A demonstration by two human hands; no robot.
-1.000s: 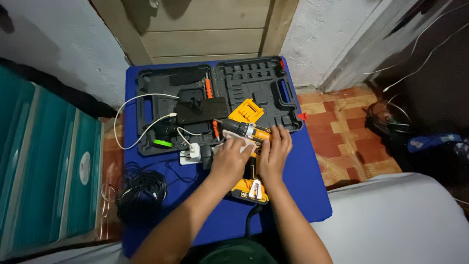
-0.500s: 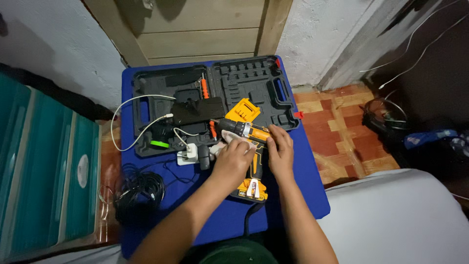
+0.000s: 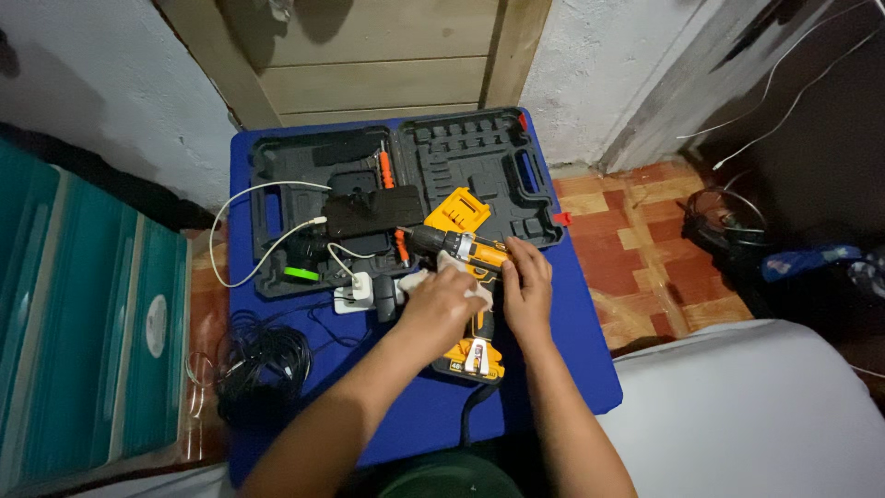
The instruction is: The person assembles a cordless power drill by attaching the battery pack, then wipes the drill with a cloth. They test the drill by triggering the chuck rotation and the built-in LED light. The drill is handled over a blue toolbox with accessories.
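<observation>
A: Head view, entry one. What lies under the hands?

B: A yellow-and-black cordless drill (image 3: pixel 464 277) lies on its side on the blue tabletop (image 3: pixel 581 369), chuck pointing left, battery foot toward the person. It sits just in front of the open black moulded plastic tool case (image 3: pixel 479 166).

A: Left hand?

B: The left hand (image 3: pixel 441 304) lies over the drill body, pressing a pale crumpled cloth (image 3: pixel 441 272) against it. Grip: fingers curled down on the cloth, closed over it.

A: Right hand?

B: The right hand (image 3: pixel 525 290) rests on the rear of the drill body, fingertips on the yellow housing. Whether its grip closes round the drill or only steadies it, I cannot tell; the palm hides the contact.

A: Surroundings, same view?

B: A yellow battery pack (image 3: pixel 458 210) rests tilted on the case's lower edge, just behind the drill. A row of orange-handled bits (image 3: pixel 385 169) sits in the left half of the case. A white cable (image 3: pixel 244 231) loops across that half toward a white plug adapter (image 3: pixel 353 293) left of the left hand. A coil of black cable (image 3: pixel 263 360) lies at the tabletop's left edge. Teal plastic drawers (image 3: pixel 83 314) stand to the left; red floor tiles (image 3: pixel 645 240) show on the right, and a wooden door (image 3: pixel 369 55) stands behind the case.
</observation>
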